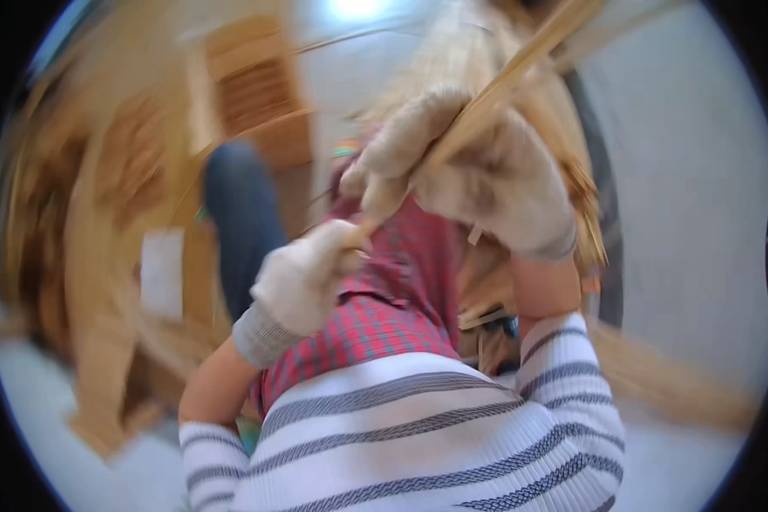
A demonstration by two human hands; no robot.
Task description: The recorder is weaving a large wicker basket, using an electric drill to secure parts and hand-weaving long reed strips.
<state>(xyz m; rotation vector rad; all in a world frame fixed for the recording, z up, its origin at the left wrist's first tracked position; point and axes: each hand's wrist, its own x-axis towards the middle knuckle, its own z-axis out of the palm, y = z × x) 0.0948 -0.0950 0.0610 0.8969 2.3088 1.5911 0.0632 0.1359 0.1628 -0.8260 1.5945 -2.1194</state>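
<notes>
L hand [303,277] fingers pinch near end of pale strips [520,68], which run on past R hand [486,162]; R fingers curl beside them, cannot tell if closed (blur). Step seems two-hand handling; next prob. needs steady L pinch.

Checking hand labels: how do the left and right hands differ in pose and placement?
The left hand is lower in view, nearer the striped top; the right hand is higher. The left hand grips the tan strips near their lower end; the right hand curls around them farther up. Shared: both wear off-white gloves.
</notes>
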